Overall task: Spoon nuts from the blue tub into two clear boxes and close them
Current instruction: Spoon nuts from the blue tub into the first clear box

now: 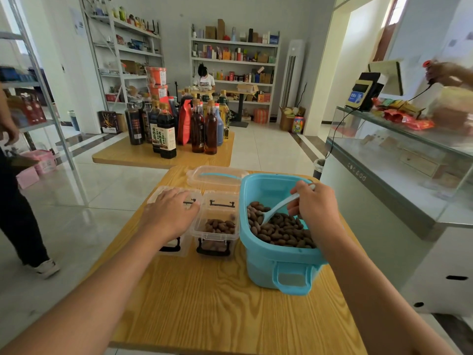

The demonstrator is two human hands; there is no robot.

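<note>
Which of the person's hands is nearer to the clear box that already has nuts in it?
Left. The left hand rests on the neighbouring clear box, right beside the nut-filled box. The right hand grips the spoon over the blue tub.

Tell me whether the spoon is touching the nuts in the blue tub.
Touching. The head view shows the spoon, held by the right hand, with its bowl dug into the nuts.

Two boxes (216, 221) left of tub (279, 254); lid (217, 175) behind.

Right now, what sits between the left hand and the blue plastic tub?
In the head view, one open clear plastic box partly filled with brown nuts sits between the left hand and the blue plastic tub.
</note>
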